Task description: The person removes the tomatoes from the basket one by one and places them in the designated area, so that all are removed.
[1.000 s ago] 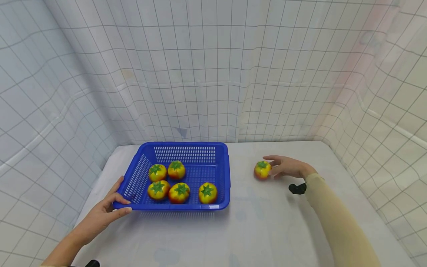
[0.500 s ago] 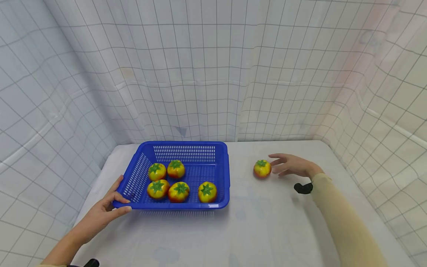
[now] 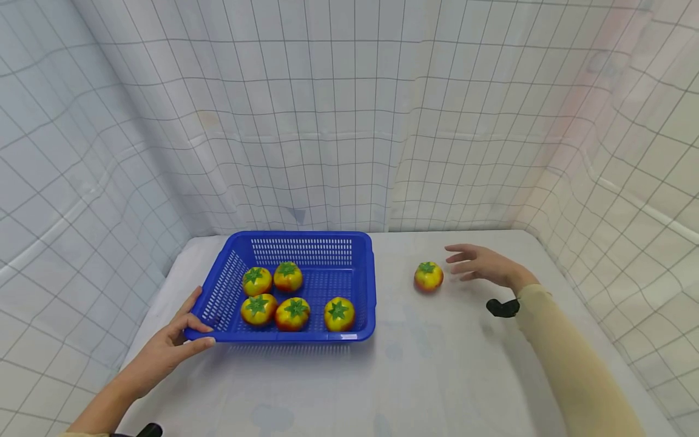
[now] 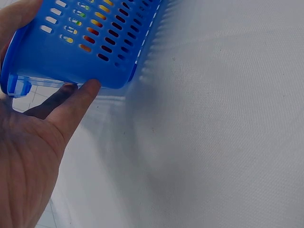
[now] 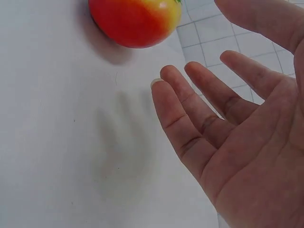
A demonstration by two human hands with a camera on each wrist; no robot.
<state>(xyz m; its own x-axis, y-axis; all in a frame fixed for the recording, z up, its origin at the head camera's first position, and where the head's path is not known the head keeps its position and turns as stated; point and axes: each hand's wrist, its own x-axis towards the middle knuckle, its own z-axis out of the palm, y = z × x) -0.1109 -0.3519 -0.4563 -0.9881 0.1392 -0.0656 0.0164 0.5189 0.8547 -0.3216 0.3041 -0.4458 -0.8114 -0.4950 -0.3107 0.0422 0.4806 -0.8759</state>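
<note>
- The loose fruit (image 3: pixel 428 277), yellow and red with a green star-shaped top, rests on the desk (image 3: pixel 426 376) toward its far edge, between the basket and the right hand (image 3: pixel 486 266).
- The right hand is released, fingers spread and loosely extended, on the side of the loose fruit facing the desk's right edge. Its fingertips are near the fruit but apart from it; the right wrist view shows bare desk surface between them.
- The left hand (image 3: pixel 164 352) grasps the blue basket (image 3: pixel 308 337) at its near left corner, the thumb along the near rim and the other fingers around the left side.
- The basket stands toward the desk's far left corner, its far rim close to the desk's far edge.
- Five fruits (image 3: pixel 292 314) sit inside the basket: four grouped toward its left side, one by its near right corner.
- A white grid-patterned cloth (image 3: pixel 327 133) hangs behind the desk's far edge.
</note>
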